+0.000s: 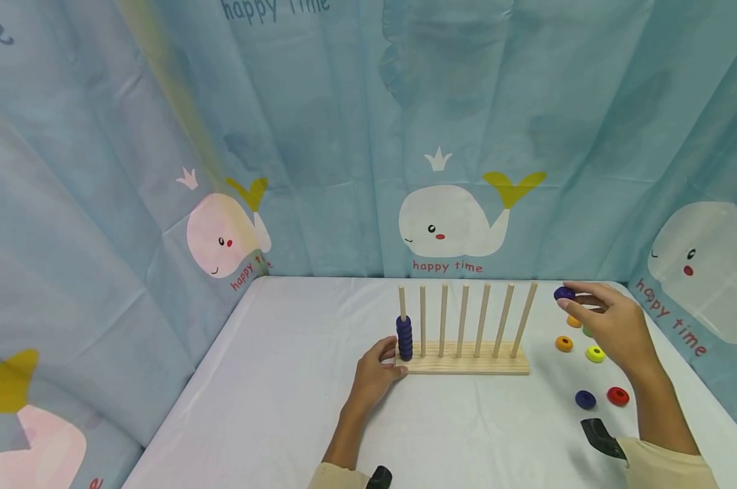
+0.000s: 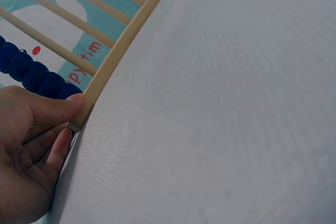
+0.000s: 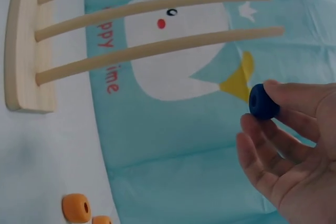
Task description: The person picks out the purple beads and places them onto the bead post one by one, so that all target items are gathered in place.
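Note:
My left hand (image 1: 373,375) grips the left end of a wooden peg board (image 1: 466,365), thumb on its front edge. Several upright pegs rise from the board. On the leftmost peg sits a stack of dark blue beads (image 1: 404,338); the other pegs are bare. To the right of the board, my right hand (image 1: 619,326) is raised and pinches a dark blue bead (image 3: 264,102) between thumb and fingers. The bead's hole shows in the right wrist view. It is apart from the rightmost peg (image 3: 157,53).
Loose beads lie on the white table (image 1: 282,380) at the right: an orange bead (image 1: 564,343), a yellow bead (image 1: 595,354), a red bead (image 1: 617,396) and a blue bead (image 1: 585,399). A green bead is partly hidden behind my right hand. A whale-print curtain (image 1: 344,136) surrounds the table.

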Available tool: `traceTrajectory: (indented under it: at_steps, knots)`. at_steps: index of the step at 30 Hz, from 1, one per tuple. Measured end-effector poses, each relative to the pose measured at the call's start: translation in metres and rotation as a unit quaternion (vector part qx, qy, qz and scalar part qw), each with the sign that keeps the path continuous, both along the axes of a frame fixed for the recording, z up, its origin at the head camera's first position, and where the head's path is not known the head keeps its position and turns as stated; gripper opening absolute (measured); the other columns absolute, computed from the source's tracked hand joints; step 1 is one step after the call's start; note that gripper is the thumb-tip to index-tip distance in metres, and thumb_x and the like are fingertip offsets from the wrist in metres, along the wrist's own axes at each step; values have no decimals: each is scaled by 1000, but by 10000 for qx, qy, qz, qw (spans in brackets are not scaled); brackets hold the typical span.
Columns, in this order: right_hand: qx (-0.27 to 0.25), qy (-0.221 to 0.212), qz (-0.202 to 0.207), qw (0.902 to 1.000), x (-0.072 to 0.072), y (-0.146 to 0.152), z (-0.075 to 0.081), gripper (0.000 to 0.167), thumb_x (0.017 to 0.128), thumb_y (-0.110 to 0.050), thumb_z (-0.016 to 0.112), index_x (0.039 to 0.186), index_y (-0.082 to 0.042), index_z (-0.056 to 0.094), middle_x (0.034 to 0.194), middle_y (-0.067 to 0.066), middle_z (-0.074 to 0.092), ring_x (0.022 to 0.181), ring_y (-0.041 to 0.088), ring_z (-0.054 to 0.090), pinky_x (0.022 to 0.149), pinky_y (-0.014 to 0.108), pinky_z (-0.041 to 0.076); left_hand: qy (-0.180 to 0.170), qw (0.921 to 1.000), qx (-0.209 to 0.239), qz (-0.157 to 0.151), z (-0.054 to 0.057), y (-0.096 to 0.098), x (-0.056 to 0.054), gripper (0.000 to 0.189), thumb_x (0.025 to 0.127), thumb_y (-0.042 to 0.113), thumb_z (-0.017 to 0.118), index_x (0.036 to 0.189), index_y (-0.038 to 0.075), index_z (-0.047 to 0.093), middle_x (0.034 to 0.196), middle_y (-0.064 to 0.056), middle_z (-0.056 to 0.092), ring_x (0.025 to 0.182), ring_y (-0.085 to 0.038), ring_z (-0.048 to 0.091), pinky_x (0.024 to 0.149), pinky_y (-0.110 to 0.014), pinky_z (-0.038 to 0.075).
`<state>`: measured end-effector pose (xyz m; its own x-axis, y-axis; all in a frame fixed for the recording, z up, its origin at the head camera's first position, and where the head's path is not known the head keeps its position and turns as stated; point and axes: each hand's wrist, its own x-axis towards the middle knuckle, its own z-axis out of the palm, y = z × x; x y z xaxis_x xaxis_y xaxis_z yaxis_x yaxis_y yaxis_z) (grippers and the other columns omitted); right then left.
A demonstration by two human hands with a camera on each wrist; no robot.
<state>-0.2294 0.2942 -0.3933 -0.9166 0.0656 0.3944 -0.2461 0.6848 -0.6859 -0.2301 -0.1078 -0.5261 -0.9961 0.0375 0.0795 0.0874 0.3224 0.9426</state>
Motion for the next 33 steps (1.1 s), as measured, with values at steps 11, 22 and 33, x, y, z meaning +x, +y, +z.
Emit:
traceTrajectory:
  at_steps: [11,22,33]
  knots:
    - [-245,486,28,9985,3,-11,13,46,103,-26,73,141,-2,66,128,15,60,98,-22,50,77,-3,46,-35,10000,9,32,1,1,0,67,86,2,84,148,4,58,145,-19,64,130,-35,64,102,-43,60]
    - [-498,859,300,9946,3,-30,24,44,99,-17,77,140,-2,67,122,-1,61,100,-17,58,85,-2,47,-135,9999,33,64,1,0,1,67,87,4,83,149,6,59,144,-17,65,130,-33,65,103,-41,60]
    - [-539,994,668,9913,2,-45,32,43,99,-11,76,140,-3,67,123,-6,62,98,-15,62,87,0,48,10,10000,32,3,0,0,-1,67,86,2,83,148,4,58,146,-18,64,131,-35,64,102,-41,60]
